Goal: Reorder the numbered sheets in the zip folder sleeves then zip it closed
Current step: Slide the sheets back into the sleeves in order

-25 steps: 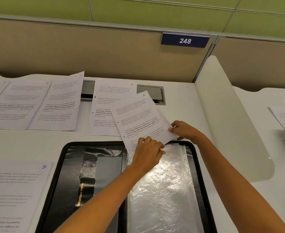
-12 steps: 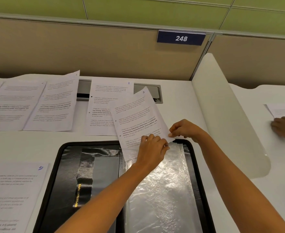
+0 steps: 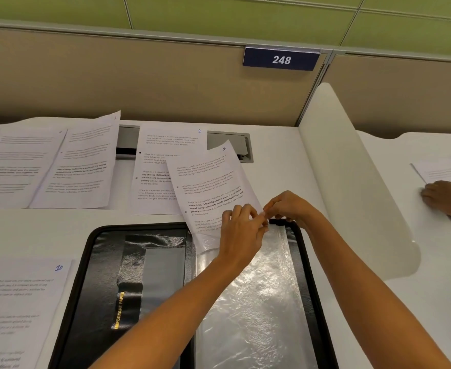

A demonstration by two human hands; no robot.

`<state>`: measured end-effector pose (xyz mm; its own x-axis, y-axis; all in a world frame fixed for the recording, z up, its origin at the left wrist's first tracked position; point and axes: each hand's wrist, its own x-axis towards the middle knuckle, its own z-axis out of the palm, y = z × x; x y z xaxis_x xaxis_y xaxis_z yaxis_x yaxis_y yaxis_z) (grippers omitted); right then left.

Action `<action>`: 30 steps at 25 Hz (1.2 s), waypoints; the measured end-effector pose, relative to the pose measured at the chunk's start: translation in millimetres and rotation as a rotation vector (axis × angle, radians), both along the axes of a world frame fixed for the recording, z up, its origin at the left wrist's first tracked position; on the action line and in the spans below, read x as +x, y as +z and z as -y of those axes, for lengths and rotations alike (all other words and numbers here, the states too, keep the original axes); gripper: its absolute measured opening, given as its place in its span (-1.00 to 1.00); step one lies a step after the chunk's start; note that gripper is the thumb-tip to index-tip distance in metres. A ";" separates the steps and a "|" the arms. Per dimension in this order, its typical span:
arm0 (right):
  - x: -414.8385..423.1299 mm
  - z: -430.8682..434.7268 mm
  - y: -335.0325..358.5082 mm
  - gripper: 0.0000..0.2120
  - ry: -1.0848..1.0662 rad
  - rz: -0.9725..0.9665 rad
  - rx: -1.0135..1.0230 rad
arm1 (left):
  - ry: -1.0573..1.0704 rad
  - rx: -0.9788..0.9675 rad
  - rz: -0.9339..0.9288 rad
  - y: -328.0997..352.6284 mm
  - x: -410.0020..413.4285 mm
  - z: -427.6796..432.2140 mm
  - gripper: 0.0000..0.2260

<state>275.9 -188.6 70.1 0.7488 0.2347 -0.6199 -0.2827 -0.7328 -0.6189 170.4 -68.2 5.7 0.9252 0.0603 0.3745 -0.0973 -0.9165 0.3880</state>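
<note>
Change: your two hands have closed in on each other. The right hand (image 3: 289,206) has slid from the paper's right edge down to its lower right corner.
Hands now: together, fingertips almost touching. The left hand (image 3: 241,233) and the right hand both pinch the white printed sheet (image 3: 211,187) at that corner. You cannot tell whether the left also grips the film lip.
Sheet: its lower edge has gone from lying at the sleeve's mouth to lying under the film, just left of your left hand. The rest of it fans away beyond your knuckles, skewed.
Meaning: insertion looks begun, not finished. The skew probably needs squaring before you push deeper.
Sleeve: clear crinkled plastic sleeve (image 3: 259,302), glossy and limp, under both forearms.
Folder: black zip folder (image 3: 86,251), rounded corners, leather-look lining, open flat and unzipped.
Paper: thin, matte and flexible, with a blue handwritten numeral at the far corner that is not surely legible.
Waiting: a white sheet marked 2 (image 3: 165,166) beyond your hands; a white sheet marked 10 (image 3: 19,302) left of your left forearm on the white tabletop (image 3: 59,230).
</note>
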 end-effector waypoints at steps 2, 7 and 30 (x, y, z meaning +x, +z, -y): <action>-4.3 -1.1 -2.4 -0.90 -0.012 -0.011 0.000 | -0.001 0.005 -0.015 0.1 1.2 1.5 -0.86; -8.7 -3.0 -5.7 -0.89 -0.033 -0.039 0.005 | -0.010 -0.041 -0.027 -0.4 2.1 3.9 -0.89; 15.7 8.7 -1.7 -0.76 0.182 -0.194 -0.169 | 0.003 -0.651 -0.374 5.0 18.5 -9.5 -0.87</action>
<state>291.6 -197.3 68.4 0.5679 0.2354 -0.7887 -0.2384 -0.8701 -0.4313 189.0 -58.6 10.7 0.9834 0.1645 -0.0772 0.1494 -0.4904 0.8586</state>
